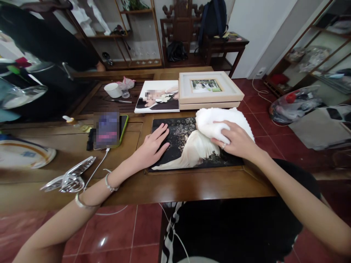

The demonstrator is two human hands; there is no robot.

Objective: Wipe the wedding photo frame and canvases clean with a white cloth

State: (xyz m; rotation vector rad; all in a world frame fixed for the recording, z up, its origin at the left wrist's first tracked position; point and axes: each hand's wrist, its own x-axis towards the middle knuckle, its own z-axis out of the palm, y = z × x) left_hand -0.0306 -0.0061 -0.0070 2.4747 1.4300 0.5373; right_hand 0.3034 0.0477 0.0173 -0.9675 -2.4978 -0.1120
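A dark photo panel (175, 146) showing a long pale dress lies flat near the table's front edge. My left hand (157, 144) rests on its left side, fingers stretched out and holding nothing. Bunched in my right hand (237, 140) is a fluffy white cloth (216, 118), which covers the panel's upper right part. The fingers wrap round a fold of the cloth, and a ring shows on one of them. Part of the picture under the cloth is hidden.
Behind the panel lie a white-edged photo print (157, 104) and stacked pale wooden frames (211, 96). Left of my hand are a phone (124, 128) with a cable, a shiny silver winged object (70, 179) and a small dropper bottle (70, 119). A white cup (112, 90) stands farther back.
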